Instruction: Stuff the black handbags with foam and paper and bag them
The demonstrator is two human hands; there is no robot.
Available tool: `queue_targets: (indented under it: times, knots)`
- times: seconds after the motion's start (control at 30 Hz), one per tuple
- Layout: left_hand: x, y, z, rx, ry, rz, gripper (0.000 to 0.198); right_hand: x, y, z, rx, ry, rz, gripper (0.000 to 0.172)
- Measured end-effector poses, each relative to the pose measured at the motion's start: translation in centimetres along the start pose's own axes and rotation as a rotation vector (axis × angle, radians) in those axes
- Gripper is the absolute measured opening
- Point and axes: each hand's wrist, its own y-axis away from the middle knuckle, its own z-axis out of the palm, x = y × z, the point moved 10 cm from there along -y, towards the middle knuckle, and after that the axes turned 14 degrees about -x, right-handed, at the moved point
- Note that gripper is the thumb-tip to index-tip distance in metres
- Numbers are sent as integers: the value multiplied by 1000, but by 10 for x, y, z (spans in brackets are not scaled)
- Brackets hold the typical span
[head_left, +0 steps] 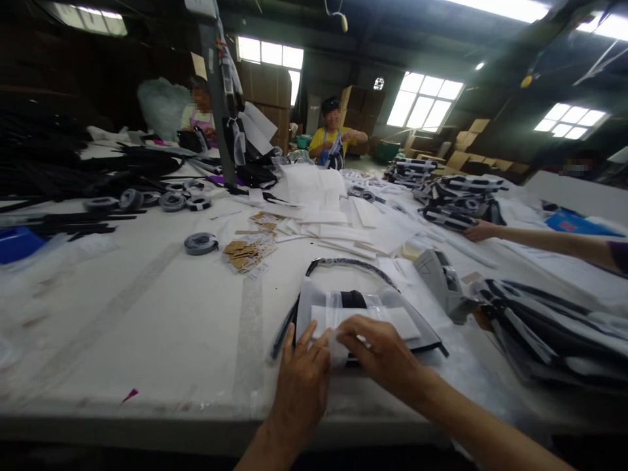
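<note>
A black handbag [352, 299] lies in front of me on the table, covered by thin translucent wrapping, its slim handle [350, 261] arched at the far side. A white foam sheet [400, 322] is laid across it. Strips of clear tape [334, 301] run over bag and sheet. My left hand [301, 366] rests on the bag's near left part, fingers spread and pressing. Beside it, my right hand [377, 347] pinches a clear tape strip near the bag's front edge. The strip's end is partly hidden by the fingers.
A tape dispenser [444, 284] stands right of the bag, near stacked wrapped bags [544, 327]. Brown tags [245, 254], a coiled strap [201, 243] and white foam pieces [318, 216] lie beyond. A co-worker's hand [483, 231] touches a far-right pile; other people sit behind.
</note>
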Motion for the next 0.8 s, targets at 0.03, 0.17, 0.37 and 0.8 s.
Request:
queue_targets:
  times: [0.03,0.17,0.37,0.8]
  knots:
    - [0,-2,-1,-41,28,-18,21,8,-11,-5,12,-19,31,14]
    - [-7,-13,-6,-65,119,-119,4,53,-38,-7,-23,-80,226,16]
    - [-14,-25,0,61,98,-173,11,100,-44,11,-87,-34,361,11]
    - [4,-31,2,14,-226,-62,16,115,-40,16,-79,9,517,6]
